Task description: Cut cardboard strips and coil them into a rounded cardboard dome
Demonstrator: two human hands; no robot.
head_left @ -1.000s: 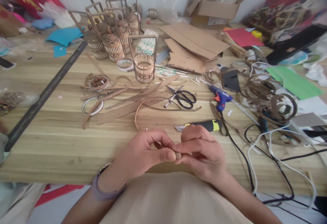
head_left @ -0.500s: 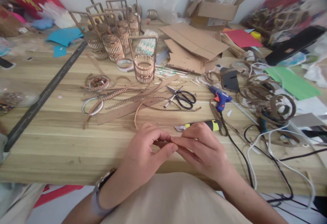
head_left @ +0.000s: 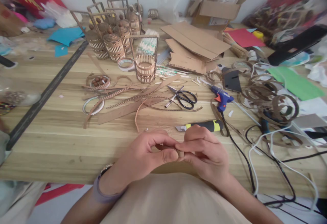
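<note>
My left hand (head_left: 145, 154) and my right hand (head_left: 204, 152) meet fingertip to fingertip over the near edge of the wooden table (head_left: 51, 142). Both pinch a small brown cardboard piece (head_left: 181, 154), mostly hidden by the fingers. A watch (head_left: 103, 174) sits on my left wrist. Just beyond my right hand lies a yellow and black utility knife (head_left: 204, 125). Toothed cardboard strips (head_left: 133, 103) lie farther out.
Black-handled scissors (head_left: 182, 97) and a blue glue gun (head_left: 221, 98) lie mid-table. Woven cardboard baskets (head_left: 112, 38) stand at the back, flat cardboard sheets (head_left: 194, 41) beside them. Cardboard rings (head_left: 268, 94) and black and white cables (head_left: 270, 149) crowd the right side.
My hands drew back toward me and curled tighter on the small piece, after stretching forward half a second ago.
</note>
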